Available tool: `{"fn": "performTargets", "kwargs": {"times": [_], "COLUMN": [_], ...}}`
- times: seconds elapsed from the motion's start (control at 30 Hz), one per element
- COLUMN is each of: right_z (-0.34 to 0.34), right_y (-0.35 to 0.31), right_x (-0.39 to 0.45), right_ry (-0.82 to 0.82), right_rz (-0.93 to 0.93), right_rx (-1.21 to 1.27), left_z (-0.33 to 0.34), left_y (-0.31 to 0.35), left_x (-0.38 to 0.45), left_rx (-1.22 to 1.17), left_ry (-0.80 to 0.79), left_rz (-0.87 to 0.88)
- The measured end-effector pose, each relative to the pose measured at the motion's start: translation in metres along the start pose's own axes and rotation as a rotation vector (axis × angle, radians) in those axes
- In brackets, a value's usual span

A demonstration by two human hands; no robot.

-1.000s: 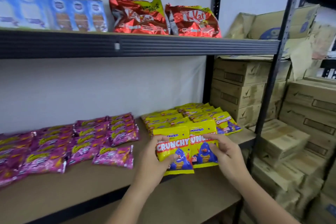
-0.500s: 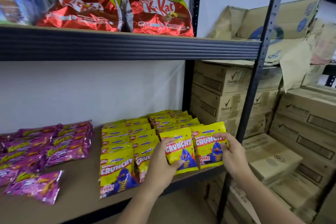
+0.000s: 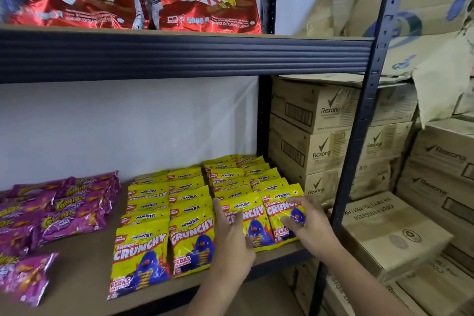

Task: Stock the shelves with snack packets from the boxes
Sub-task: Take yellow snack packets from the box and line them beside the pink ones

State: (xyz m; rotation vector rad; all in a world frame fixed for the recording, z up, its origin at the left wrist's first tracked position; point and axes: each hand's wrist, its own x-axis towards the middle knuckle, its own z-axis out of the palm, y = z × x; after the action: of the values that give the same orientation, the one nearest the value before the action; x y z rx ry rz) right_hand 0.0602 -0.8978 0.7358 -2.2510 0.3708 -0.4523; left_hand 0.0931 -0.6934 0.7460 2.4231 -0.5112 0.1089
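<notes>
Head view: both hands lie with straight fingers on yellow Crunchy packets at the shelf's right front.

Left hand [image 3: 232,244] touches one front packet [image 3: 250,223], right hand [image 3: 305,223] the next [image 3: 278,213]; four overlapping rows [image 3: 179,195] of them lie on the lower shelf [image 3: 77,264]. Two red KitKat bags [image 3: 205,2] stand above.

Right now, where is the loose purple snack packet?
In the head view, the loose purple snack packet lies at the lower shelf's front left, apart from the yellow Crunchy packets to its right.

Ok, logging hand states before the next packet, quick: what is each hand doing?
Left hand: open, fingers spread, resting on a yellow packet.
Right hand: open, fingers resting flat on the rightmost front packet.
</notes>
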Motion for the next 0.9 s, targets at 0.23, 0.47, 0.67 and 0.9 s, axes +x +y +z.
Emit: {"fn": "performTargets", "kwargs": {"times": [0.23,0.47,0.67,0.9], "right_z": [0.011,0.016,0.020,0.035], "right_y": [0.005,0.004,0.002,0.000], "right_x": [-0.006,-0.006,-0.008,-0.034], "right_ry": [-0.048,-0.039,0.010,0.206], "right_rz": [-0.094,-0.088,-0.088,-0.258], "right_rx": [-0.233,-0.446,-0.458,-0.307], "left_z": [0.003,0.004,0.004,-0.002], "left_y": [0.001,-0.011,-0.015,-0.030], "left_x": [-0.003,-0.003,-0.003,-0.024], "left_rx": [0.322,0.323,0.312,0.140], "left_ry": [-0.013,-0.029,0.000,0.091], "left_rz": [0.107,0.190,0.246,0.360]}}
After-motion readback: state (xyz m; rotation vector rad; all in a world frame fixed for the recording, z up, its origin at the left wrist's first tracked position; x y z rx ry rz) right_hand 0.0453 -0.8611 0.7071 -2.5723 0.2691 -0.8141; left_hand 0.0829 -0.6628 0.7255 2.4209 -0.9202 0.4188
